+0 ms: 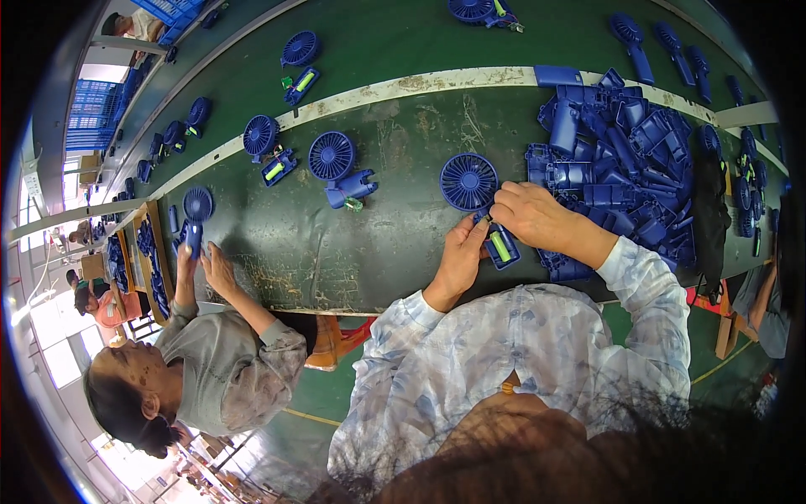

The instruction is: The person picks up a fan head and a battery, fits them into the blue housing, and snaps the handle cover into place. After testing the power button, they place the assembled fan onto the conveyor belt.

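So the thing being worked on is a blue handheld fan [468, 181], and it's on the green desk [395, 244], just left of the big heap of blue plastic shells [615, 196]. Both hands are right at its neck, on the side of the fan nearest the wearer. The left grip [458, 257] comes in from the side away from the heap, thumb and finger clamped around the neck where the head meets the handle. The right grip [529, 217] reaches across from the heap side, fingers bunched together at that same neck. Can't tell if they're pinching a wire, the plastic or nothing, since the fingertips hide it.

The round grille sits beyond the grips, and the open handle sticks out below them with a green cell [501, 245] showing inside. Long axis runs on a slant: head end away from the wearer and tipped away from the heap, handle end back toward the wearer and a bit toward the heap. The cell lies along roughly the same line.

Further left of the heap there's another opened fan [332, 157] on the desk, with a similar one [261, 137] past it. Far left of the heap, a co-worker [235, 370] in a grey top is holding a blue fan [198, 206] upright. A pale rail [420, 85] runs behind the heap, and some black cloth [714, 223] hangs just right of it.
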`<state>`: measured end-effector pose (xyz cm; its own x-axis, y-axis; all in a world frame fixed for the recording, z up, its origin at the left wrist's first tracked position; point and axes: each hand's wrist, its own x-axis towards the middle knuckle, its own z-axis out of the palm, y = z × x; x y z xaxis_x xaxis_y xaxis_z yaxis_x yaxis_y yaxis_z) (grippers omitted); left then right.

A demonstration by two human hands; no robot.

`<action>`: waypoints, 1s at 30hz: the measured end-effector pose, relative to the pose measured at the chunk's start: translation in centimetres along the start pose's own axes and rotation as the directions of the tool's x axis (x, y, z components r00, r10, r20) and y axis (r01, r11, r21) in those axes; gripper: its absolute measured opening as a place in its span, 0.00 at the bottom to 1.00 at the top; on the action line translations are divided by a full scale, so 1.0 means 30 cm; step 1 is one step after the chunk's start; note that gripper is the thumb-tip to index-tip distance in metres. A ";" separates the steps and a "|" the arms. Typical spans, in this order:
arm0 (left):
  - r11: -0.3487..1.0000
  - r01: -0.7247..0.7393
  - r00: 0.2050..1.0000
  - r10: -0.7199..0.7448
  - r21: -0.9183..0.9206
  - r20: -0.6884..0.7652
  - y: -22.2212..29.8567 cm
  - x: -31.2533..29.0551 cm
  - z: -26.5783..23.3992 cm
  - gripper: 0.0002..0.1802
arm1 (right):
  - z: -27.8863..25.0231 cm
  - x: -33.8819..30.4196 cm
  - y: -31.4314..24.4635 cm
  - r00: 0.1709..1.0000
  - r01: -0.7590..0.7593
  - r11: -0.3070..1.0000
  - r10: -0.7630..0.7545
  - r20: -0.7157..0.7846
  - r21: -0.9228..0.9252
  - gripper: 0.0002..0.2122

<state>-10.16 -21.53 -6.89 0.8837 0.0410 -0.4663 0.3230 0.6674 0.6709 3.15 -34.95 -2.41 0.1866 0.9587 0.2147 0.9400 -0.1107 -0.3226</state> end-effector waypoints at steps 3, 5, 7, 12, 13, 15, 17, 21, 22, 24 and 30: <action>1.000 -0.013 1.000 0.014 0.016 -0.022 -0.021 0.006 -0.011 0.12 | 0.015 -0.016 -0.003 1.000 -0.006 0.999 0.007 -0.009 0.046 0.04; 0.999 -0.025 0.999 0.027 0.034 -0.035 -0.031 0.007 -0.014 0.11 | 0.024 -0.029 -0.006 1.000 -0.001 0.996 0.002 -0.010 0.085 0.04; 0.993 -0.036 0.996 0.045 0.110 -0.074 -0.030 0.006 -0.011 0.10 | 0.039 -0.027 0.005 1.000 0.003 0.995 -0.002 -0.016 0.097 0.05; 0.999 0.008 0.995 -0.005 0.031 -0.095 0.016 -0.003 0.034 0.10 | 0.045 -0.027 0.013 1.000 -0.021 0.989 0.023 -0.015 0.144 0.06; 0.999 0.008 0.996 -0.004 0.043 -0.092 0.006 -0.004 0.029 0.10 | 0.049 -0.033 0.010 1.000 -0.020 0.990 0.022 -0.019 0.143 0.06; 0.998 0.010 0.996 -0.006 0.055 -0.088 -0.013 0.000 0.008 0.10 | 0.048 -0.043 -0.002 0.999 -0.033 0.985 0.040 -0.036 0.167 0.05; 0.946 -0.077 0.994 0.097 0.315 -0.048 -0.025 0.003 -0.016 0.10 | 0.041 -0.037 0.002 0.998 -0.052 0.982 0.059 -0.029 0.184 0.04; 0.952 -0.118 0.989 0.138 0.281 -0.052 -0.030 0.010 0.005 0.11 | 0.043 -0.036 0.019 0.998 -0.058 0.976 0.063 -0.018 0.209 0.04; 0.971 -0.092 0.992 0.109 0.222 -0.066 -0.023 0.004 0.018 0.11 | 0.046 -0.037 0.020 0.997 -0.079 0.973 0.082 -0.009 0.216 0.04; 0.984 -0.064 0.994 0.078 0.165 -0.082 -0.012 -0.006 0.023 0.11 | 0.042 -0.038 0.022 0.997 -0.074 0.972 0.079 -0.014 0.222 0.04; 0.991 -0.032 0.997 0.040 0.128 -0.061 0.015 0.000 0.034 0.12 | 0.049 -0.034 0.029 0.996 -0.065 0.971 0.076 -0.042 0.229 0.03</action>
<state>-9.67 -21.99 -6.01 0.8735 0.1129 -0.4735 0.3354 0.5654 0.7536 3.36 -35.64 -4.27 0.2698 0.9354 0.2284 0.8357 -0.1097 -0.5381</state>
